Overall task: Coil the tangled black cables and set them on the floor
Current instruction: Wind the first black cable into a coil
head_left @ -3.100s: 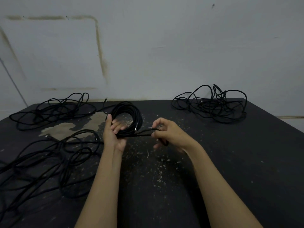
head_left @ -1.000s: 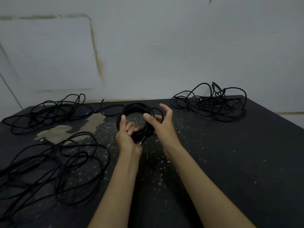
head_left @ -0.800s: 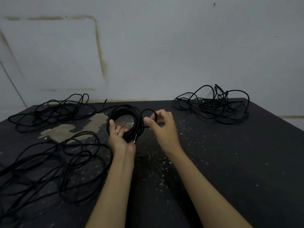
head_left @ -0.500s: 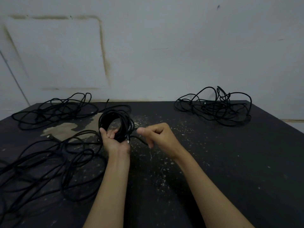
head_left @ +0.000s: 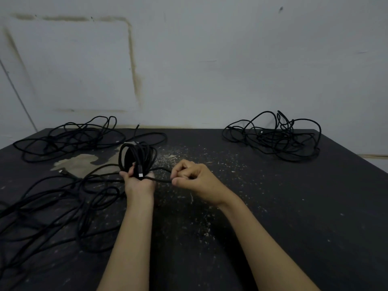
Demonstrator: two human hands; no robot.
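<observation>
My left hand [head_left: 137,182] grips the bottom of a coiled black cable [head_left: 137,155] that stands upright above it, with a silver plug end showing at the fingers. My right hand [head_left: 194,178] pinches the free tail of that same cable, which runs short and taut between the two hands. Three tangled black cables lie on the dark surface [head_left: 273,206]: one pile at the back left [head_left: 69,138], one at the back right [head_left: 273,136], and a spread-out tangle at the near left [head_left: 52,206].
The dark surface is scuffed with pale specks and has a worn tan patch [head_left: 81,162] left of the coil. A stained white wall [head_left: 210,59] rises straight behind it. The surface's right edge slopes down toward the near right corner.
The coil has turned from facing me to nearly edge-on. My right hand came off the loop, dropped to the right and now pulls the tail sideways.
</observation>
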